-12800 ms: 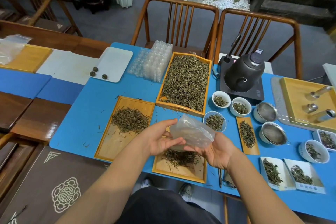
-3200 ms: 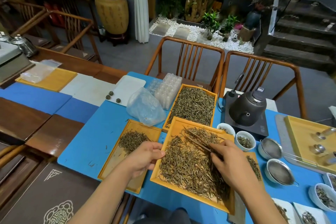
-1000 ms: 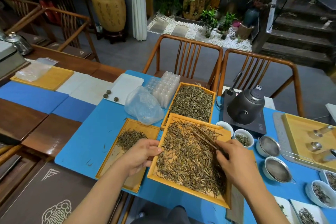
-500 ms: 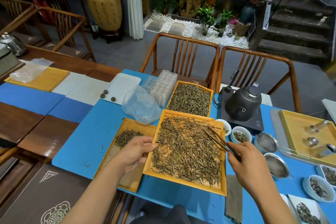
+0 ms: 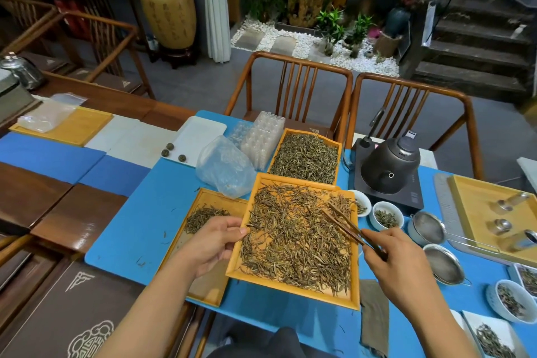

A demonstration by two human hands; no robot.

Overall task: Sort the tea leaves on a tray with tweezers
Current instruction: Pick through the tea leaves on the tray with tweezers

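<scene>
Wooden tray [image 5: 293, 289] nearest, on the blue mat [image 5: 145, 212] of the desk, spread with loose tea leaves [image 5: 296, 238]. Left hand [image 5: 213, 243] grips the tray's left rim, thumb on top at the edge, fingers curled beneath. Right hand [image 5: 398, 263] at the tray's right edge pinches dark tweezers [image 5: 353, 231] by their near end; tips point up-left over the leaves in the tray's far right part. Tips slightly apart; whether they hold a leaf, cannot tell.

Left of it, partly under the left hand, a second tray [image 5: 203, 241] with a small heap of leaves. Grey cloth [image 5: 374, 317] lies just right of the near corner.

Farther: clear bag [image 5: 223, 167] touching the second tray's far edge; third tray [image 5: 305, 155] full of leaves just beyond the first. Two small cups [image 5: 388, 215] with leaves sit right of the tweezers' tips, two strainers [image 5: 436, 247] beyond the right hand. Dark kettle [image 5: 390, 164] on its base behind the cups. Two wooden chairs [image 5: 293, 81] past the desk.
</scene>
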